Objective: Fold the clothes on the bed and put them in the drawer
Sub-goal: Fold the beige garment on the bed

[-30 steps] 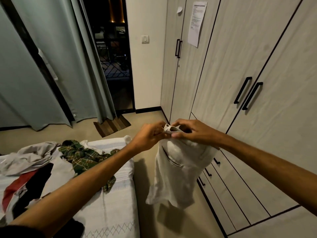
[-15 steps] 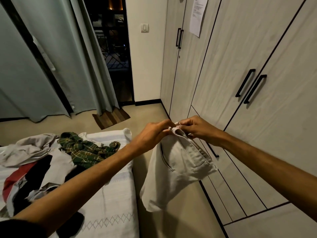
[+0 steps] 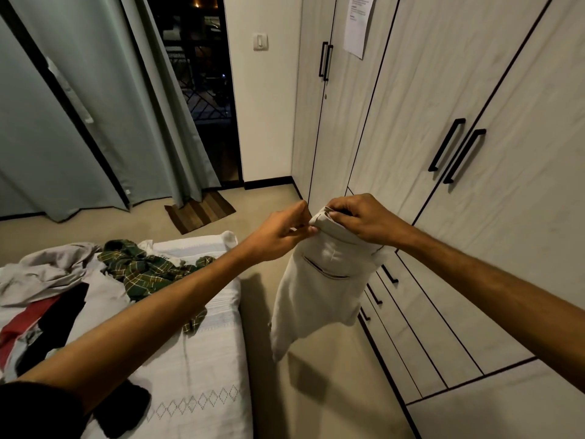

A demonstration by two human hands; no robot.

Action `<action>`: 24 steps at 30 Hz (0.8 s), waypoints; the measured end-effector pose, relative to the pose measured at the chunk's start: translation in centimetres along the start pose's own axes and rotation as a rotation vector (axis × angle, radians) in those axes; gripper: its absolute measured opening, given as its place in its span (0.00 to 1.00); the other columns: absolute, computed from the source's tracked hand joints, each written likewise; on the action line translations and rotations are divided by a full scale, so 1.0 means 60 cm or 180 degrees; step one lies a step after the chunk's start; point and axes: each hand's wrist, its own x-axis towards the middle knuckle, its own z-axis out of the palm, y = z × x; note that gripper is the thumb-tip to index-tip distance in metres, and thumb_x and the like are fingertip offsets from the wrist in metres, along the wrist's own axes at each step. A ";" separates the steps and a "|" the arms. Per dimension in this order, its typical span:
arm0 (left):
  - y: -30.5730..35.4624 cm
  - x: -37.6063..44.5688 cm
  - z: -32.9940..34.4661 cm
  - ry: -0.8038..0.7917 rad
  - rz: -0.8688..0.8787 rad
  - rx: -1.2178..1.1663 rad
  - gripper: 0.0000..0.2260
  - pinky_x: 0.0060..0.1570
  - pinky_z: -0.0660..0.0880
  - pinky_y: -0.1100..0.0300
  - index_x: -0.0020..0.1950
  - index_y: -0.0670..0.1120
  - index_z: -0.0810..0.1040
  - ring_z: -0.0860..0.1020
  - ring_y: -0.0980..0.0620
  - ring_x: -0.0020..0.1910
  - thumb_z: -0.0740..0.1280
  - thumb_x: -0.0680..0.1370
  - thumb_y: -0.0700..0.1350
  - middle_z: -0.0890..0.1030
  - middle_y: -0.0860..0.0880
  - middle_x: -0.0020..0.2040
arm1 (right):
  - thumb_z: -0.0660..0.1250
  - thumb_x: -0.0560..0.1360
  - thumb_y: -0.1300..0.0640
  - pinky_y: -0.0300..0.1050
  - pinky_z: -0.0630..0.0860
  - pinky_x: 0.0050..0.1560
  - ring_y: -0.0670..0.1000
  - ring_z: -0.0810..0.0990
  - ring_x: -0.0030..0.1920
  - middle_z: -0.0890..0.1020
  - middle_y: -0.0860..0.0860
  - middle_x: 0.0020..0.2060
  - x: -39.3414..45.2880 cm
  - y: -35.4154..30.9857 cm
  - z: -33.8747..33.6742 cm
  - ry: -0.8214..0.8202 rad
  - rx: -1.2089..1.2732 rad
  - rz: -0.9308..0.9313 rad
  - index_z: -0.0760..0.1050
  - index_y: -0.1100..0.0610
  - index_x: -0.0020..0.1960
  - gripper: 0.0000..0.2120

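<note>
The right hand (image 3: 364, 218) covers the top edge of the pale garment (image 3: 319, 293), so how its fingers sit inside the fold cannot be told — and the left hand (image 3: 281, 231) hides its own fingertips behind the knuckles. The printed sheet (image 3: 359, 23) on the wardrobe door is cut by the top edge, its text too small to read. The heap of clothes (image 3: 47, 299) on the bed runs off the left edge — the left forearm crosses over part of it.

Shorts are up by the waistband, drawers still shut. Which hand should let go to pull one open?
Probably the left hand: it only pinches the white shorts, while the right hand grips the waistband. The drawer handles look reachable.
</note>
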 end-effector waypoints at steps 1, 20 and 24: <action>0.000 0.004 -0.001 0.0073 0.0001 -0.0002 0.07 0.44 0.76 0.70 0.51 0.50 0.72 0.78 0.61 0.44 0.70 0.83 0.49 0.79 0.56 0.45 | 0.64 0.85 0.55 0.49 0.77 0.49 0.52 0.81 0.47 0.84 0.51 0.45 0.003 0.000 -0.002 0.0033 0.0051 0.0012 0.84 0.57 0.57 0.10; -0.069 -0.155 0.170 0.1470 -0.3698 -0.2872 0.23 0.51 0.70 0.52 0.54 0.44 0.79 0.75 0.45 0.46 0.60 0.84 0.63 0.78 0.44 0.49 | 0.58 0.85 0.54 0.47 0.63 0.35 0.54 0.72 0.34 0.74 0.54 0.37 0.108 -0.015 -0.028 0.0969 -0.0681 0.1090 0.67 0.55 0.35 0.19; -0.065 -0.166 0.252 0.0908 -0.4030 -0.4375 0.36 0.50 0.70 0.51 0.61 0.40 0.78 0.75 0.45 0.48 0.52 0.81 0.71 0.81 0.42 0.50 | 0.57 0.84 0.57 0.46 0.60 0.30 0.50 0.69 0.31 0.71 0.52 0.31 0.135 -0.032 -0.008 0.0971 -0.0514 0.1193 0.66 0.57 0.31 0.22</action>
